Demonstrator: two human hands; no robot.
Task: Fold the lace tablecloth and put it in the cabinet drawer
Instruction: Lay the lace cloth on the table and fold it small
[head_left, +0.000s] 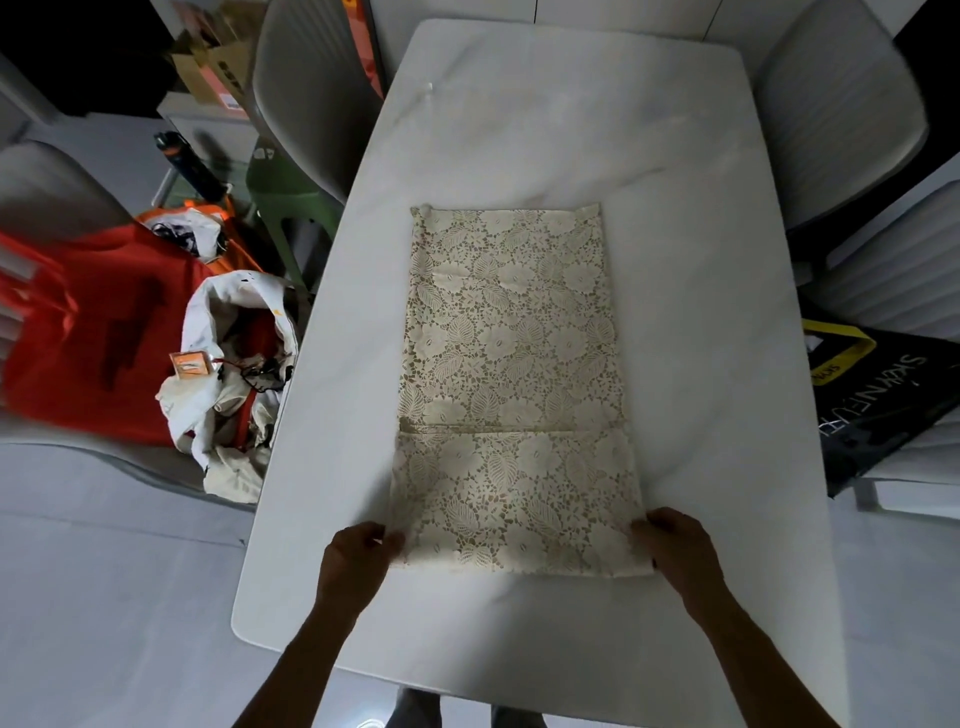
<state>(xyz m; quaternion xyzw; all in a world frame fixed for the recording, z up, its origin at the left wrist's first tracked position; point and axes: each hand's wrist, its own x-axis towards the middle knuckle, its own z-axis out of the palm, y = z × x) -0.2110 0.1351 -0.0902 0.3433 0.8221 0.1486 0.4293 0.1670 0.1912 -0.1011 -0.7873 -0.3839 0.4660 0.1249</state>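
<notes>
Lace tablecloth (511, 389) lies folded lengthwise on the worktop (701, 260), long axis running away from the hands, left hand (358, 558) and right hand (678, 548) each pinching a near corner.

Cream floral lace tablecloth (511, 384) — white table (701, 312)

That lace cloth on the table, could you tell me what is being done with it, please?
A person is folding the lace tablecloth, which lies on the white table as a long, narrow strip. The left hand and right hand each pinch a near corner. The far end lies flat. No drawer is in view.
</notes>
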